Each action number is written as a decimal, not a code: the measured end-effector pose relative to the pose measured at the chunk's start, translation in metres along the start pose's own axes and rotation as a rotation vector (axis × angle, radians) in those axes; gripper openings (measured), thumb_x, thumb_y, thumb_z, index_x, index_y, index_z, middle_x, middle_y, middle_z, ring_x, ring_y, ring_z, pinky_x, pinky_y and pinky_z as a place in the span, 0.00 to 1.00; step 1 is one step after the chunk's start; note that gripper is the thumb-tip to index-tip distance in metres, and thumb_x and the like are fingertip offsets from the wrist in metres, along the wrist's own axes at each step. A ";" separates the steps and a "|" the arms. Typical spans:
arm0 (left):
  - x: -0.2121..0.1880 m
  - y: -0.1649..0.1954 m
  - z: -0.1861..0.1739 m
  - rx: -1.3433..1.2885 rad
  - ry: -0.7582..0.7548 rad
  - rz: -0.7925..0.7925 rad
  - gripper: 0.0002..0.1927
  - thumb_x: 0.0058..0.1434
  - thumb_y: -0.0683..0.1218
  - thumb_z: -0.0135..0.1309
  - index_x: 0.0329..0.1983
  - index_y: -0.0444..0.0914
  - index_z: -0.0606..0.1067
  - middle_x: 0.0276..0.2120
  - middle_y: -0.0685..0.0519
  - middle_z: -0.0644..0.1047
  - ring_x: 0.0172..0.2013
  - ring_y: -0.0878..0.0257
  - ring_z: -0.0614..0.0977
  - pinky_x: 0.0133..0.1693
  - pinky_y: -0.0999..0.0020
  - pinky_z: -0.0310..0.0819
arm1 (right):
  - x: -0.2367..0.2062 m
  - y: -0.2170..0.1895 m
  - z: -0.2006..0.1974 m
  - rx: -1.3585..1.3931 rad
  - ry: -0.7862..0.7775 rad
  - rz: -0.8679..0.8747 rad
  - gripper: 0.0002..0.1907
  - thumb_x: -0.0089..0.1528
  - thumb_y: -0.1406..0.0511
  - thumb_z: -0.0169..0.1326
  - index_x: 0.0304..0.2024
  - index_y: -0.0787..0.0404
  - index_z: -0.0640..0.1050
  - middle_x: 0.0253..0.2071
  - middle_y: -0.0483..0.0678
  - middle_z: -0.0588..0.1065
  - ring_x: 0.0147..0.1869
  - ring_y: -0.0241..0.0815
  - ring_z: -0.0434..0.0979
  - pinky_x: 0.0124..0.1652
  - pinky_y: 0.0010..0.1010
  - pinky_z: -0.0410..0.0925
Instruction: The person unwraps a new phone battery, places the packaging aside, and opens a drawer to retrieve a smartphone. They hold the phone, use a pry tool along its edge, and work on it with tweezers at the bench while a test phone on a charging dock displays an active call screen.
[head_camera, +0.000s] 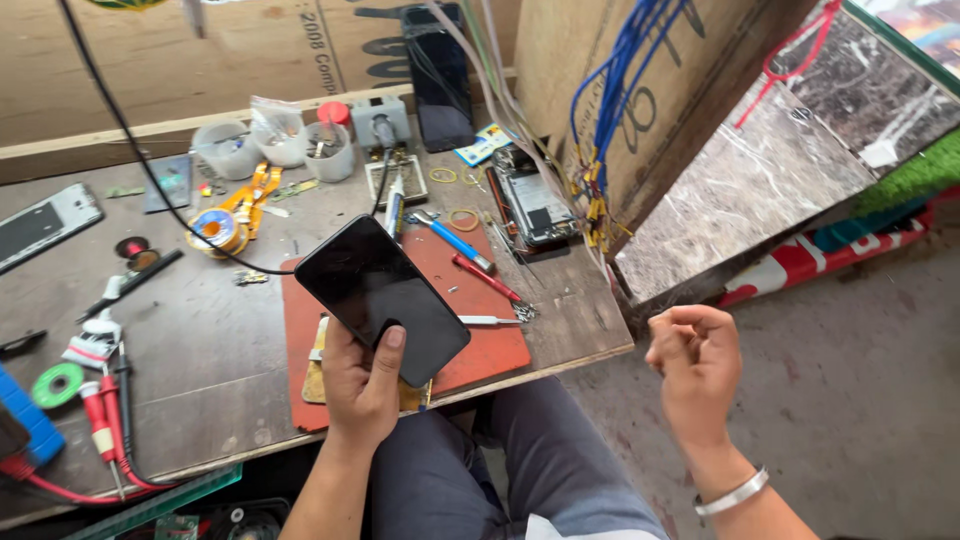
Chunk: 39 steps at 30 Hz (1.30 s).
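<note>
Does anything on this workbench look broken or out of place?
Yes: an opened phone lies at the bench's right edge with its insides bared. The black phone in the left hand looks whole. Tools lie scattered around the red mat.

Black smartphone (380, 295), dark glossy screen facing up, tilted diagonally, lower end gripped between fingers underneath and thumb pressed flat across the glass near its bottom edge.

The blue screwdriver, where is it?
In the head view the blue screwdriver lies on the red mat, just right of the black phone in the left hand, beside a red-handled tool.
</note>
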<state>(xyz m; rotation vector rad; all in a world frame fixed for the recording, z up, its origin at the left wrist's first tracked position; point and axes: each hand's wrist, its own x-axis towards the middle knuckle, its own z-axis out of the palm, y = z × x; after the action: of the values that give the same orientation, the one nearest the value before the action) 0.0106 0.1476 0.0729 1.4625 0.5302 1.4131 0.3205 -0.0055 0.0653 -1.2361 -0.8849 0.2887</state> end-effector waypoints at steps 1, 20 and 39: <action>0.001 0.002 0.000 0.015 -0.009 -0.020 0.15 0.72 0.41 0.52 0.59 0.33 0.67 0.46 0.53 0.77 0.45 0.69 0.77 0.49 0.74 0.72 | 0.003 0.010 -0.005 0.073 0.073 0.055 0.08 0.69 0.70 0.54 0.50 0.62 0.70 0.35 0.45 0.74 0.31 0.29 0.70 0.31 0.21 0.65; -0.003 0.003 -0.003 -0.022 0.018 0.031 0.16 0.73 0.41 0.51 0.61 0.33 0.65 0.50 0.53 0.76 0.48 0.70 0.76 0.53 0.74 0.70 | 0.008 0.100 0.005 -0.350 0.012 -0.061 0.07 0.62 0.71 0.60 0.41 0.69 0.79 0.42 0.46 0.73 0.44 0.34 0.74 0.43 0.25 0.68; -0.003 0.004 0.001 -0.030 0.029 0.015 0.16 0.73 0.43 0.52 0.60 0.33 0.65 0.48 0.53 0.76 0.47 0.70 0.77 0.52 0.74 0.72 | -0.008 0.086 -0.003 -0.370 0.061 -0.255 0.07 0.64 0.74 0.61 0.42 0.65 0.75 0.50 0.48 0.72 0.52 0.35 0.73 0.52 0.26 0.68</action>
<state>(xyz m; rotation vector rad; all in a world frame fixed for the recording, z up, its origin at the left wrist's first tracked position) 0.0094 0.1434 0.0751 1.4266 0.5155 1.4503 0.3401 0.0167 -0.0154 -1.4436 -1.0610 -0.1228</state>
